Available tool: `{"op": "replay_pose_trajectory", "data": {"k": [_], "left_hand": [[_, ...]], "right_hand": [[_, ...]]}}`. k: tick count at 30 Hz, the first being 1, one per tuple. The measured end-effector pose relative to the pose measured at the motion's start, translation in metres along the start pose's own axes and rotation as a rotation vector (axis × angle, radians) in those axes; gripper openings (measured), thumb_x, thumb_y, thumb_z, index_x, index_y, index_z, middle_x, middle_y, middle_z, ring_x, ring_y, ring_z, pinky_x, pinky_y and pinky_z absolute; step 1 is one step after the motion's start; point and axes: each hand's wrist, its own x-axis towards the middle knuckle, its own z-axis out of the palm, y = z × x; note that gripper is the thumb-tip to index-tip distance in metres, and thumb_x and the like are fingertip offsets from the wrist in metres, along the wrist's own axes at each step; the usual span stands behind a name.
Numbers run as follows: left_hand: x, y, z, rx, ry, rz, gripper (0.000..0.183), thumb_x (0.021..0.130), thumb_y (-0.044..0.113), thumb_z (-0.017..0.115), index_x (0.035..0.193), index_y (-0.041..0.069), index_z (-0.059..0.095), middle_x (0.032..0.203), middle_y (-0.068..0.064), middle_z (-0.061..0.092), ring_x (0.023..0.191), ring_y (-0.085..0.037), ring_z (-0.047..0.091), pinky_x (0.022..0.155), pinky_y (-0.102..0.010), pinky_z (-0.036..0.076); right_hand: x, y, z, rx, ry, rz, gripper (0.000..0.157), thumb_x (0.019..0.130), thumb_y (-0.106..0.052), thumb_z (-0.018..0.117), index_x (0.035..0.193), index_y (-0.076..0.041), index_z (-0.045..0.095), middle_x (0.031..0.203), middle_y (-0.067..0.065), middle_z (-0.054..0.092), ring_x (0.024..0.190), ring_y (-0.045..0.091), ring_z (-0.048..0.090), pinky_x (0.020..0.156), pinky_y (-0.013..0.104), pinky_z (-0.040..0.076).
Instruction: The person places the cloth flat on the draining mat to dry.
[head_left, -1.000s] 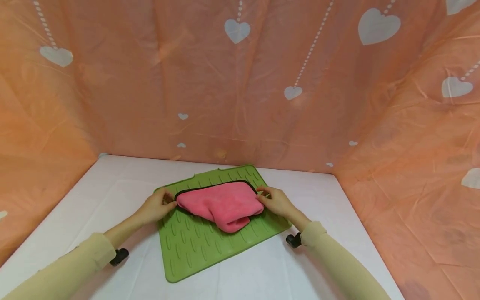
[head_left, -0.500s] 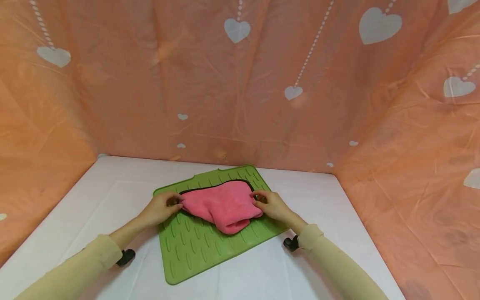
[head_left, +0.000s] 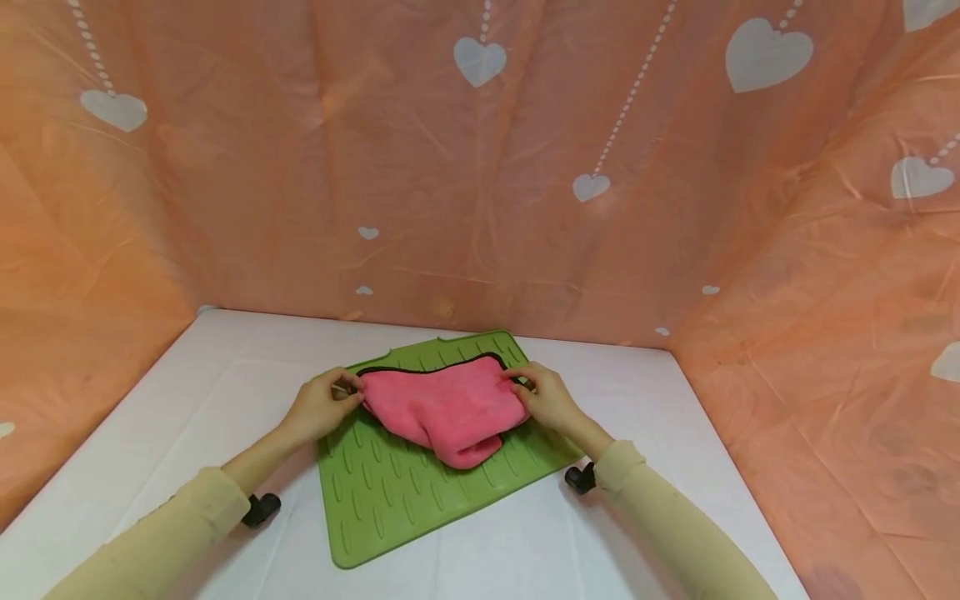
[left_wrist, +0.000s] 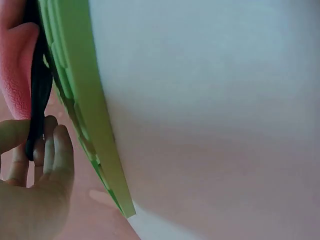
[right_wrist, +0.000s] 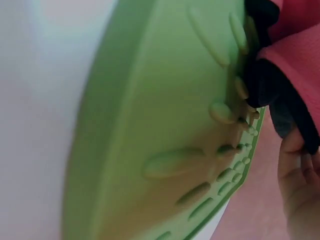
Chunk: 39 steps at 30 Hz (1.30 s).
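A pink towel (head_left: 442, 408) with black edging lies partly bunched over a green ridged mat (head_left: 375, 500), its lower middle folded under in a rounded lump. My left hand (head_left: 322, 406) pinches the towel's far left corner. In the left wrist view, thumb and fingertips meet on the black edging (left_wrist: 39, 100), which hangs down between them. On the far right corner, my right hand (head_left: 551, 402) pinches the towel as well. The right wrist view shows the fingers (right_wrist: 290, 170) at the dark-edged border, with the thumb mostly out of frame.
The mat lies at an angle on a white-covered table (head_left: 247, 367). Orange curtains (head_left: 420, 167) with white hearts stand close behind and at both sides. Black wrist-worn devices (head_left: 261, 510) show beneath the cuffs.
My left hand has shifted right, then slightly back with the towel's left corner, raising that end of the far edge. My right hand has moved slightly back with its corner.
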Motion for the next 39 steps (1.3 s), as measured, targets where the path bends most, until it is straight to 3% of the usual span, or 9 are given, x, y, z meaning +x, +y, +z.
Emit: {"op": "replay_pose_trajectory", "data": {"k": [4, 10, 13, 25, 31, 35, 39], "left_hand": [[0.000, 0.001, -0.004, -0.049, 0.023, -0.010, 0.013, 0.088, 0.009, 0.065, 0.101, 0.007, 0.063, 0.105, -0.017, 0.065, 0.088, -0.028, 0.067, 0.063, -0.027, 0.052], [0.003, -0.001, -0.009, -0.085, 0.030, -0.040, 0.018, 0.090, 0.008, 0.062, 0.107, 0.004, 0.060, 0.107, -0.019, 0.061, 0.082, -0.021, 0.066, 0.057, -0.026, 0.051], [0.004, -0.003, -0.011, -0.075, 0.037, -0.046, 0.021, 0.090, 0.007, 0.061, 0.110, 0.003, 0.060, 0.108, -0.020, 0.060, 0.083, -0.021, 0.066, 0.056, -0.025, 0.051], [0.010, -0.013, -0.016, -0.006, 0.045, -0.071, 0.028, 0.091, 0.008, 0.060, 0.117, 0.001, 0.061, 0.112, -0.023, 0.059, 0.090, -0.028, 0.064, 0.062, -0.027, 0.050], [0.019, -0.015, -0.016, 0.075, 0.011, -0.057, 0.031, 0.090, 0.010, 0.060, 0.118, -0.001, 0.062, 0.119, -0.028, 0.054, 0.093, -0.031, 0.062, 0.069, -0.030, 0.048], [0.024, -0.015, -0.018, 0.111, -0.027, -0.052, 0.032, 0.089, 0.008, 0.059, 0.118, -0.003, 0.061, 0.117, -0.030, 0.053, 0.086, -0.028, 0.060, 0.068, -0.032, 0.046], [0.027, -0.016, -0.018, 0.141, -0.076, -0.041, 0.034, 0.088, 0.008, 0.060, 0.119, -0.006, 0.060, 0.112, -0.030, 0.055, 0.091, -0.032, 0.057, 0.078, -0.043, 0.048]], "right_hand": [[0.006, 0.002, -0.001, -0.015, 0.021, -0.027, 0.025, 0.089, -0.003, 0.063, 0.111, -0.012, 0.070, 0.102, 0.001, 0.064, 0.075, 0.012, 0.056, 0.069, 0.028, 0.048], [0.014, 0.006, 0.001, -0.015, 0.047, -0.057, 0.026, 0.090, -0.004, 0.061, 0.115, -0.010, 0.068, 0.111, 0.005, 0.064, 0.104, 0.020, 0.058, 0.091, 0.039, 0.046], [0.018, 0.009, 0.002, -0.027, 0.054, -0.059, 0.027, 0.091, -0.005, 0.060, 0.118, -0.007, 0.067, 0.115, 0.008, 0.062, 0.111, 0.024, 0.057, 0.095, 0.041, 0.045], [0.032, 0.018, 0.005, -0.086, -0.023, 0.035, 0.033, 0.095, -0.010, 0.054, 0.127, -0.007, 0.060, 0.125, 0.010, 0.057, 0.120, 0.028, 0.051, 0.102, 0.043, 0.040], [0.040, 0.025, 0.007, -0.146, -0.071, 0.016, 0.035, 0.095, -0.010, 0.052, 0.130, -0.005, 0.058, 0.127, 0.013, 0.055, 0.121, 0.031, 0.050, 0.102, 0.044, 0.039], [0.043, 0.027, 0.009, -0.172, -0.109, -0.006, 0.037, 0.094, -0.009, 0.052, 0.130, -0.002, 0.057, 0.126, 0.016, 0.055, 0.119, 0.032, 0.051, 0.101, 0.045, 0.040], [0.043, 0.029, 0.010, -0.185, -0.162, -0.015, 0.038, 0.092, -0.008, 0.052, 0.130, 0.000, 0.056, 0.125, 0.019, 0.054, 0.116, 0.034, 0.052, 0.100, 0.045, 0.040]]}}
